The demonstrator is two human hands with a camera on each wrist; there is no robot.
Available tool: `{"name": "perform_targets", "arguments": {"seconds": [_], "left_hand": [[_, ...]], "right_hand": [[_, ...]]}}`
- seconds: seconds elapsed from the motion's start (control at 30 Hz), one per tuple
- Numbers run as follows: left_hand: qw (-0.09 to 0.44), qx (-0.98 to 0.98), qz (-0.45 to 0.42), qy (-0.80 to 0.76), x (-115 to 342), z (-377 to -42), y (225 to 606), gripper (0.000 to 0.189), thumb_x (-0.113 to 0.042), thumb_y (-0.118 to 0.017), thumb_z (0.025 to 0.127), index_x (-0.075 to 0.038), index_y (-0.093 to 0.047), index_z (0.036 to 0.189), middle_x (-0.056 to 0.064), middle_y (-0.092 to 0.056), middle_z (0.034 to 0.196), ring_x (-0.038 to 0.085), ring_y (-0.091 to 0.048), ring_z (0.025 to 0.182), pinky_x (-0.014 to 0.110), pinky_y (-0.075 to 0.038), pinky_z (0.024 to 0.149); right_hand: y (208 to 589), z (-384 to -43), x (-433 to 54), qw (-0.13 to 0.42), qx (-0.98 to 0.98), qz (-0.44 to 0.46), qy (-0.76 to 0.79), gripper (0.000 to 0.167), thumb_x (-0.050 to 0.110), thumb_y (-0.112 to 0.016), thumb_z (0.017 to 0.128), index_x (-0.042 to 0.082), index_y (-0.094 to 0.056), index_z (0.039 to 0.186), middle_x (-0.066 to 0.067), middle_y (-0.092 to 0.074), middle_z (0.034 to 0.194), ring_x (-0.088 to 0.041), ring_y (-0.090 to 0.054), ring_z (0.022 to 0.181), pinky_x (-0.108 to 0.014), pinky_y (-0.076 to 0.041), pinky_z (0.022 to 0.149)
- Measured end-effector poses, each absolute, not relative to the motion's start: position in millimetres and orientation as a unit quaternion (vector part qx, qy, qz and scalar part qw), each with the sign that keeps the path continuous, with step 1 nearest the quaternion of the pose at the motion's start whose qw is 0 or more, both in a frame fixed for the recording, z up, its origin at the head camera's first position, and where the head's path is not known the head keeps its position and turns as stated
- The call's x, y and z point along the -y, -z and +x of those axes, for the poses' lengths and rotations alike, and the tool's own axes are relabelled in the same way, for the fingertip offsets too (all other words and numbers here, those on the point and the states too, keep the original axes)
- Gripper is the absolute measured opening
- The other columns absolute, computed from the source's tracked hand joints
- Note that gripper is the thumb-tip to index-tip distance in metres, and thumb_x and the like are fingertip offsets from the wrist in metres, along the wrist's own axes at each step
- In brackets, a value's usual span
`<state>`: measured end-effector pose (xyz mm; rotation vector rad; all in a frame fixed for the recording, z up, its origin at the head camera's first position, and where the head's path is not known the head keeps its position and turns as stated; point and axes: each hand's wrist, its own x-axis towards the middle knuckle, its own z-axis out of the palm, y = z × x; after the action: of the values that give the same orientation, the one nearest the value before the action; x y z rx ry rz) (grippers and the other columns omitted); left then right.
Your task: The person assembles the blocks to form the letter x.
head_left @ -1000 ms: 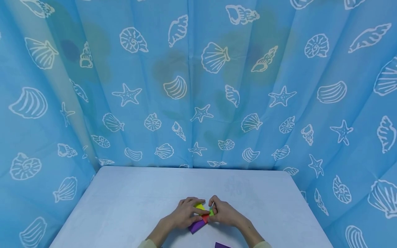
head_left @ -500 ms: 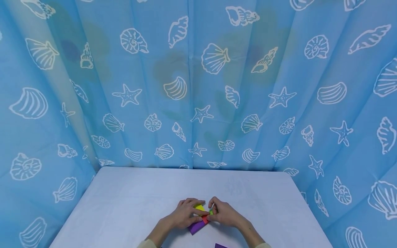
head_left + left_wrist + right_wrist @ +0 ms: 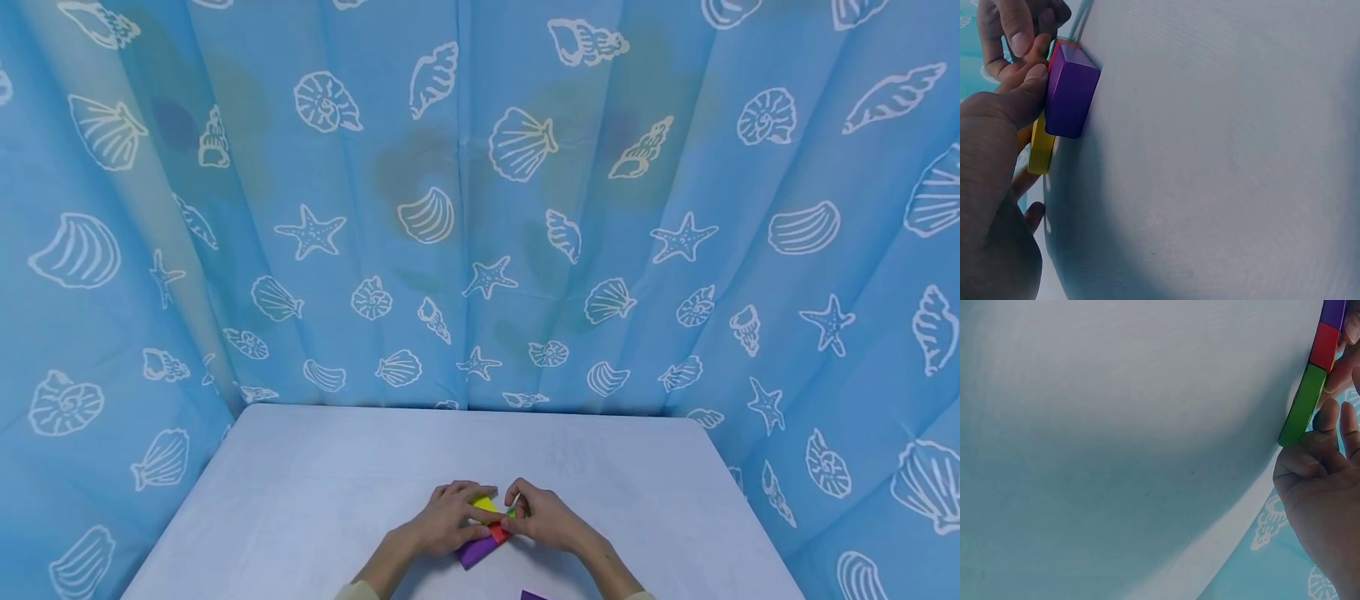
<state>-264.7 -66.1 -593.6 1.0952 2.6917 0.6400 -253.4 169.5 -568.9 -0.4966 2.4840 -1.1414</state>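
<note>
On the white table, small coloured blocks lie against each other between the two hands. My left hand [image 3: 450,521] spreads over them, its thumb on the purple block [image 3: 1072,100] and its longer fingers reaching across the yellow block [image 3: 483,504]. Between purple and green sits a red block [image 3: 1324,345], with the left forefinger running close over it. My right hand [image 3: 546,517] has curled fingers at the outer end of the green block [image 3: 1302,407], which thumb and fingers pinch. In the head view, the hands hide much of the yellow and green blocks.
Another purple piece [image 3: 532,595] shows at the bottom edge of the head view, nearer the person. Behind the white table [image 3: 337,467] and along its sides hangs a blue curtain [image 3: 465,208] with white shell prints.
Both hands stay in nearly the same place over the blocks. The right thumb has shifted slightly away from the person, and more of the red block shows.
</note>
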Motion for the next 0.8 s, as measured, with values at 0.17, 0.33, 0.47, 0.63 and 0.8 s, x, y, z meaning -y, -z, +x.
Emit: {"name": "perform_targets", "arguments": {"seconds": [0.17, 0.33, 0.47, 0.63, 0.8], "left_hand": [[0.090, -0.905, 0.358, -0.211, 66, -265, 594, 0.034, -0.048, -0.053, 0.102, -0.047, -0.059, 0.135, -0.009, -0.043, 0.155, 0.025, -0.036, 0.141, 0.058, -0.031, 0.106], [0.089, -0.904, 0.361, -0.212, 66, -266, 595, 0.034, -0.049, -0.053, 0.101, -0.047, -0.059, 0.135, -0.009, -0.043, 0.155, 0.025, -0.037, 0.141, 0.058, -0.032, 0.104], [0.092, -0.902, 0.361, -0.216, 66, -265, 594, 0.034, -0.049, -0.052, 0.102, -0.047, -0.059, 0.135, -0.009, -0.043, 0.155, 0.025, -0.036, 0.141, 0.058, -0.032, 0.105], [0.098, -0.901, 0.358, -0.223, 65, -266, 594, 0.035, -0.049, -0.052, 0.102, -0.046, -0.059, 0.136, -0.008, -0.043, 0.155, 0.027, -0.036, 0.142, 0.060, -0.030, 0.106], [0.095, -0.899, 0.365, -0.222, 66, -266, 593, 0.035, -0.048, -0.051, 0.102, -0.046, -0.059, 0.136, -0.006, -0.043, 0.155, 0.029, -0.037, 0.141, 0.061, -0.031, 0.105]], "right_hand": [[570, -253, -170, 0.176, -0.878, -0.175, 0.408, 0.029, 0.031, -0.072, 0.091, 0.013, -0.057, 0.108, 0.000, -0.057, 0.081, -0.015, -0.050, 0.065, -0.028, -0.040, 0.058], [571, -253, -171, 0.169, -0.880, -0.175, 0.409, 0.029, 0.032, -0.072, 0.092, 0.013, -0.057, 0.108, 0.001, -0.057, 0.081, -0.015, -0.051, 0.065, -0.028, -0.041, 0.058], [572, -253, -173, 0.164, -0.880, -0.181, 0.408, 0.029, 0.033, -0.071, 0.092, 0.013, -0.057, 0.108, 0.001, -0.058, 0.081, -0.014, -0.051, 0.064, -0.028, -0.041, 0.058], [569, -252, -176, 0.167, -0.878, -0.186, 0.409, 0.030, 0.034, -0.071, 0.092, 0.012, -0.058, 0.109, 0.001, -0.059, 0.083, -0.014, -0.052, 0.064, -0.028, -0.042, 0.057], [561, -248, -183, 0.183, -0.880, -0.187, 0.397, 0.025, 0.033, -0.071, 0.092, 0.015, -0.062, 0.106, 0.002, -0.060, 0.085, -0.014, -0.053, 0.067, -0.029, -0.044, 0.058]]}}
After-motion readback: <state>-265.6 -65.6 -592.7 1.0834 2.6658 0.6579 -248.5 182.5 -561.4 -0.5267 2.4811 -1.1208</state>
